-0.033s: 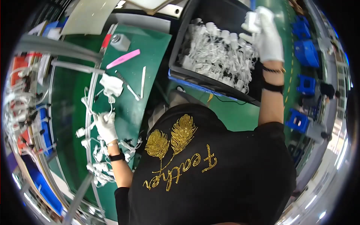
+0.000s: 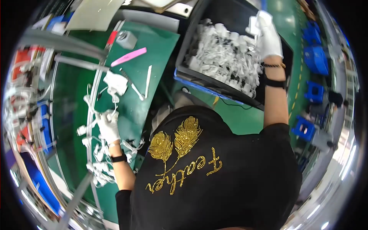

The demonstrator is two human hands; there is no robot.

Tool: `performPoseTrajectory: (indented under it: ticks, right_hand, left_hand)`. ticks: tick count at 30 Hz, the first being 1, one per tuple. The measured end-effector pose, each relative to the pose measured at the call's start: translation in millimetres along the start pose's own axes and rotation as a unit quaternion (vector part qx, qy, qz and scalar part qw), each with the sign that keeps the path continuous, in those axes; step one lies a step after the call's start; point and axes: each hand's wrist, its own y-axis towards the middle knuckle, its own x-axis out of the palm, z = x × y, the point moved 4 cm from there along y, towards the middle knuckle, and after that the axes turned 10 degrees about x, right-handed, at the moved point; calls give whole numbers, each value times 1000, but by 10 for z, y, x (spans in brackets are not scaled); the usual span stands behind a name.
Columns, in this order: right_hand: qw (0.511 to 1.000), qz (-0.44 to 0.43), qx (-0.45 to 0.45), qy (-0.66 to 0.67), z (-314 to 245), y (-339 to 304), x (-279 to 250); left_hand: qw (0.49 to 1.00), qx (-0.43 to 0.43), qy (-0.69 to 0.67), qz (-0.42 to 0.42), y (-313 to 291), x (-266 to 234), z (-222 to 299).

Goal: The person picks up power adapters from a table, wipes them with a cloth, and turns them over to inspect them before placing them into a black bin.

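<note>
My right hand [image 2: 270, 43], in a white glove, is stretched out over the far right side of a black bin [image 2: 226, 87]. Its fingers are closed on a white power adapter [image 2: 253, 26]. Below and left of that hand, the bin holds a heap of white adapters with cables [image 2: 224, 53]. On the green bench at the left, my gloved left hand [image 2: 108, 125] is closed around a thin white cable [image 2: 115, 102]. Just beyond it lies a white adapter [image 2: 116, 83] with its cable running toward my fingers. More white cabled adapters [image 2: 101, 168] lie beside my left wrist.
A pink strip [image 2: 129, 56], a white stick [image 2: 148, 81], a knife-like tool [image 2: 132, 86] and a pale bottle [image 2: 126, 39] lie or stand on the green bench [image 2: 159, 48]. Metal rails [image 2: 78, 64] cross its left side. Blue stools [image 2: 314, 91] stand at the right.
My right hand has moved slightly left and inward over the bin, still with the adapter. The view has shifted a little. My left hand stays at the cable.
</note>
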Motion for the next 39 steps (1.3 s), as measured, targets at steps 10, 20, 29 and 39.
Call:
performPoseTrajectory:
  ticks: [10, 20, 29, 39]
  right_hand:
    - [775, 235, 82, -581, 1611, 1207, 71]
    - [892, -77, -385, -226, 159, -432, 2010]
    - [348, -575, -636, -380, 2539, -2486, 4434]
    - [775, -585, -177, -161, 1430, -2597, 4457]
  left_hand:
    - [987, -10, 156, 22, -519, -444, 643]
    - [838, -274, -467, 68, -1183, -604, 435]
    - [899, -236, -365, -45, -1124, -837, 115]
    - [742, -196, -624, 149, -992, -1154, 120]
